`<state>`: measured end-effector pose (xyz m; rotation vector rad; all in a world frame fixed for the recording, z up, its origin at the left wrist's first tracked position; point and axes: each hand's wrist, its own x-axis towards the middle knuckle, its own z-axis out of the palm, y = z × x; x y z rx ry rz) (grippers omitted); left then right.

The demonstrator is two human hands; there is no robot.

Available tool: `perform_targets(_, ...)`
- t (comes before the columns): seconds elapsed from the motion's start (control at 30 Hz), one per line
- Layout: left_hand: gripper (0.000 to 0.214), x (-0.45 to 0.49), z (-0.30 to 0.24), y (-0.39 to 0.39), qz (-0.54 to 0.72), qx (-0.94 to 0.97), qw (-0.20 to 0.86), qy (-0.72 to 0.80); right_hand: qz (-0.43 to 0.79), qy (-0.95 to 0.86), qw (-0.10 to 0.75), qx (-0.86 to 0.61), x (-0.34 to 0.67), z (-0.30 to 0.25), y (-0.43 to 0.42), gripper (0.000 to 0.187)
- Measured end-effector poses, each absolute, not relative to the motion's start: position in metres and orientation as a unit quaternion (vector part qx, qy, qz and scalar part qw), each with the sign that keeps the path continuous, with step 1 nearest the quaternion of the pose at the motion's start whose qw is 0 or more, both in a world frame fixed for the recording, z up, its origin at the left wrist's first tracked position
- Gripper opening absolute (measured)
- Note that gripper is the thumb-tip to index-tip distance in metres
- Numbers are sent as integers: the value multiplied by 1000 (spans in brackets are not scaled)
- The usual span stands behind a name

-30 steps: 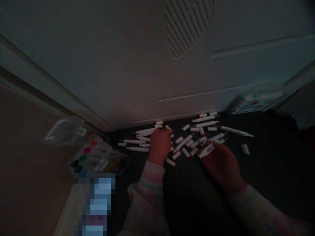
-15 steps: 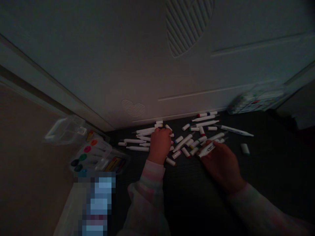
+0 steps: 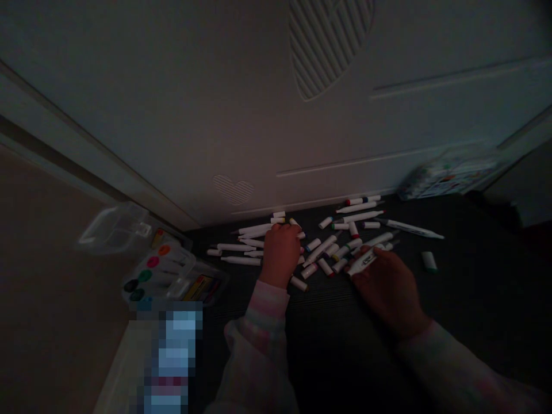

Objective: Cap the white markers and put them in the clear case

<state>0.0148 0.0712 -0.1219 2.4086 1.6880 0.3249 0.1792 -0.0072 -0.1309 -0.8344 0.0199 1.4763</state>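
Held in my right hand (image 3: 390, 293) is a white marker (image 3: 363, 263), tilted, between thumb and fingers. My left hand (image 3: 281, 253) is over the pile, back upward, its fingers curled down; whatever they grip is hidden. Left of it lie several uncapped white markers (image 3: 241, 261). Loose marker caps (image 3: 309, 271) with coloured ends are scattered between my two hands. A white marker (image 3: 319, 250) lies slantwise among them. Behind my right hand are more markers (image 3: 362, 217), and a single cap with a green end (image 3: 429, 261) lies off to its right.
At the left stands an open clear plastic case (image 3: 172, 270), with coloured marker ends showing in it. A clear bag or case of markers (image 3: 448, 175) leans against the white panel (image 3: 259, 115) at the back right. A pixelated bright patch covers the lower left. The surface (image 3: 336, 345) is dark.
Almost nothing differs. My right hand still holds the marker, turned very slightly, and my left hand stays at the same spot in the pile.
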Motion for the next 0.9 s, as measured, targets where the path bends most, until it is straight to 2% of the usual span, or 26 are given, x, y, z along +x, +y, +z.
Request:
perform_targets(0.3, 20, 15, -116, 70, 134, 808, 83, 567, 658, 14, 654, -372, 178, -127, -7, 6)
perform_targets(0.6, 31, 15, -113, 71, 193, 788, 146, 566, 659, 13, 659, -362, 178, -128, -7, 3)
perform_targets(0.9, 37, 17, -106, 69, 199, 792, 144, 559, 657, 20, 660, -363, 179, -129, -6, 5)
